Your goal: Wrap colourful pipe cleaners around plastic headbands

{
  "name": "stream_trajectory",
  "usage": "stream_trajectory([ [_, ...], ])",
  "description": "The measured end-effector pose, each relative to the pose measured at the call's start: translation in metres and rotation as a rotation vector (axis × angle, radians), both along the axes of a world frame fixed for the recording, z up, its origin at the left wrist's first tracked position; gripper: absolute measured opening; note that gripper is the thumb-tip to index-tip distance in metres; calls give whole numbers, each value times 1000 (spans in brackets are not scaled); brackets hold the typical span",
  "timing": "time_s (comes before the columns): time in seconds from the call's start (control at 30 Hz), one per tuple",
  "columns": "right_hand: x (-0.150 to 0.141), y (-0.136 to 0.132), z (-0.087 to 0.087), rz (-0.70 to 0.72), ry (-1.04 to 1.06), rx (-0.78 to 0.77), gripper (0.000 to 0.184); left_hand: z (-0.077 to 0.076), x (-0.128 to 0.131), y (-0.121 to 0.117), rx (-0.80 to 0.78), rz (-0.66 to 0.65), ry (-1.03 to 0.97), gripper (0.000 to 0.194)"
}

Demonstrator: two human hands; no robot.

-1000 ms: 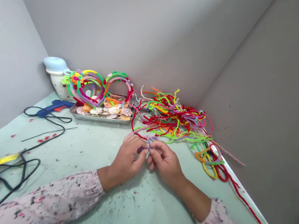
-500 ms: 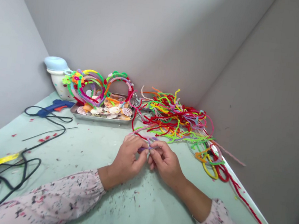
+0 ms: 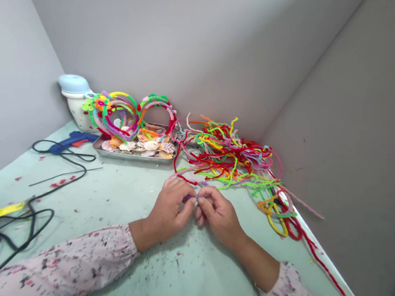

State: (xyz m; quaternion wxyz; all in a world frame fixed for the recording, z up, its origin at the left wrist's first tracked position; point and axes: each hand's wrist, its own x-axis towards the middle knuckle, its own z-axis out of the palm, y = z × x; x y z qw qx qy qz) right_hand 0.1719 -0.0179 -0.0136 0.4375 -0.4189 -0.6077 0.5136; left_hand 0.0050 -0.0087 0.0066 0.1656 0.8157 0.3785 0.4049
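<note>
Over the middle of the pale green table (image 3: 137, 284), a purple pipe cleaner (image 3: 187, 197) is pinched between my two hands. My left hand (image 3: 170, 207) is closed, thumb and forefinger gripping it. My right hand (image 3: 218, 216) pinches the same pipe cleaner right beside, fingertips almost touching the left ones. Most of the pipe cleaner is covered by my fingers, so its shape cannot be made out. Just beyond my hands lies a heap of pipe cleaners (image 3: 218, 157) in red, green, orange, yellow and pink.
A metal tray (image 3: 135, 157) of seashells (image 3: 150, 145) stands at the back, with pipe-cleaner-wrapped hoops (image 3: 159, 107) on it. To the left are a white bottle with a blue lid (image 3: 73, 85), a blue glue gun (image 3: 66, 143) and its black cable (image 3: 32, 226). Grey walls enclose the table.
The purple piece that stood up between my fingertips no longer shows there. Both hands stay in nearly the same place, still pinching.
</note>
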Motion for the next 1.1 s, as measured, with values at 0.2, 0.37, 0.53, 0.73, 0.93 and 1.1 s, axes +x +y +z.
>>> stream_trajectory([
  [0.2, 1, 0, 0, 0, 38, 3, 18, 0, 0, -1, 3, 1, -3, 13],
  [0.37, -1, -2, 1, -24, 79, -8, 20, 1, 1, 0, 16, 3, -22, 12],
  [0.53, 0, -1, 2, 1, 55, -28, 21, 1, 1, 0, 19, 2, 7, 13],
  [0.73, 1, 0, 3, 43, 48, -60, 21, 1, 1, 0, 29, -1, 19, 12],
  [0.93, 1, 0, 2, 37, 51, -71, 22, 1, 1, 0, 22, 7, 29, 13],
  [1.1, -1, -1, 3, -28, 76, -54, 24, 0, 2, 1, 8, 42, -8, 10],
])
